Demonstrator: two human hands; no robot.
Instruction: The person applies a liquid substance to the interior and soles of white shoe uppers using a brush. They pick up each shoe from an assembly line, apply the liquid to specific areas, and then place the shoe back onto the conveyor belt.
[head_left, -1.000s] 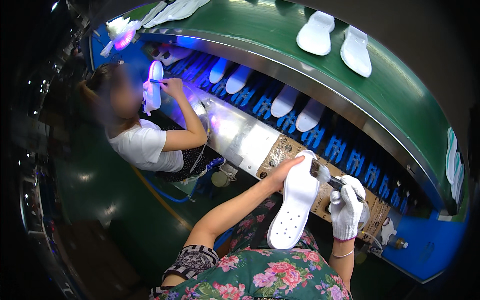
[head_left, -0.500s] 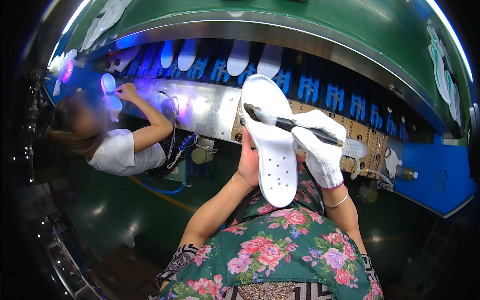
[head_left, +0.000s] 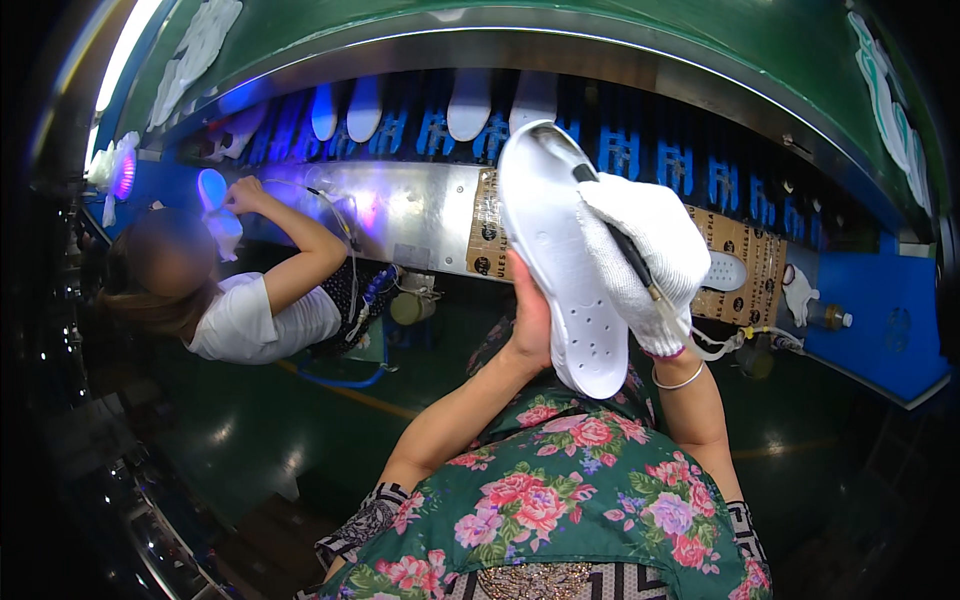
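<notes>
My bare left hand (head_left: 530, 312) is closed around the left edge of a white shoe sole (head_left: 548, 255), its thumb in sight and its other fingers hidden behind. Tilted in front of me, the sole has a raised rim and several small holes toward its near end. My right hand (head_left: 660, 245), in a white knitted glove, grips a brush (head_left: 572, 157) with a dark handle and a pale tube running from its rear. The brush's bristles touch the inside of the sole's far end, by the rim.
Blue clamps (head_left: 620, 150) line the back, several with soles in them. Brown cardboard (head_left: 488, 235) covers part of the metal bench (head_left: 420, 200); another white sole (head_left: 724, 271) lies on it. A bottle (head_left: 828, 316) stands right. At left sits a co-worker (head_left: 265, 320) holding a sole.
The brush has moved from the sole's left edge up to its far end. The sole has shifted slightly right and away and turned a little. The co-worker's hand has moved slightly.
</notes>
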